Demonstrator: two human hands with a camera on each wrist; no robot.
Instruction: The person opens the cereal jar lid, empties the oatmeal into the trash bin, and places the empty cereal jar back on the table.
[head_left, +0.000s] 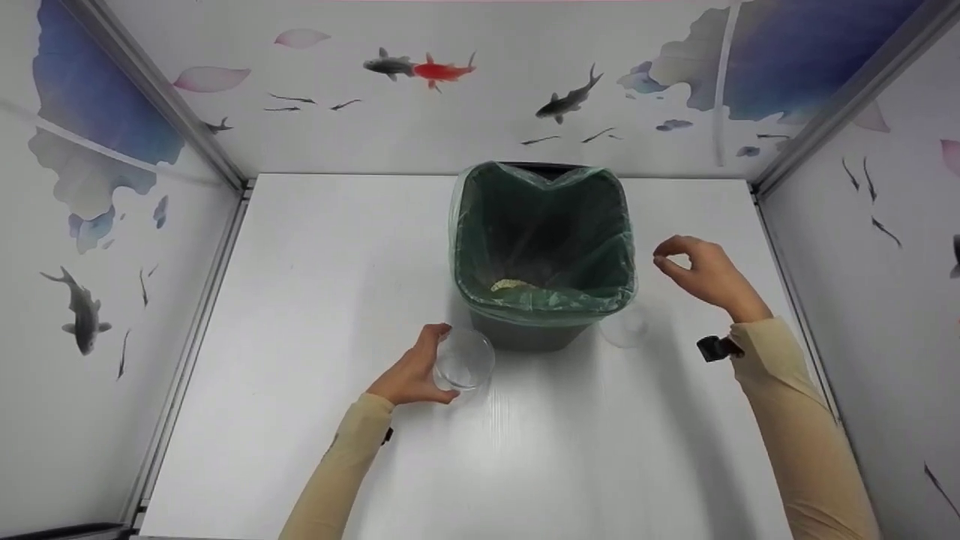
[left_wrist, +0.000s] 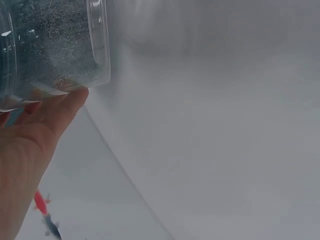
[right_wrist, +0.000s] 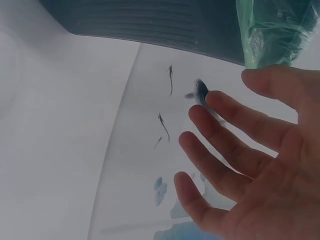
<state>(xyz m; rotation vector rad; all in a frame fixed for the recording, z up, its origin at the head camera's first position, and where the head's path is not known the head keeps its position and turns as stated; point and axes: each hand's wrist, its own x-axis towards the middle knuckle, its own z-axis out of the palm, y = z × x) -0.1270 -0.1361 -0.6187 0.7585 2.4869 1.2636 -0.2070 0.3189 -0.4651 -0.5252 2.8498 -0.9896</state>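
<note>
My left hand (head_left: 416,369) grips a clear plastic jar (head_left: 466,360) by its side, just in front of the bin. Fine specks cling to the jar's wall (left_wrist: 60,45) in the left wrist view. The grey trash bin (head_left: 521,335) stands upright, lined with a green plastic bag (head_left: 540,304) folded over its rim. Inside lies a small pale yellow heap (head_left: 510,284), its kind unclear. To the right of the bin hovers my right hand (head_left: 705,271), holding nothing, its fingers loosely bent and spread in the right wrist view.
A clear round lid-like disc (head_left: 626,327) lies on the white table (head_left: 337,262) close to the bin's right front corner. White panels printed with fish (head_left: 390,66) enclose the back and both sides. Metal posts (head_left: 225,157) run along the panel corners.
</note>
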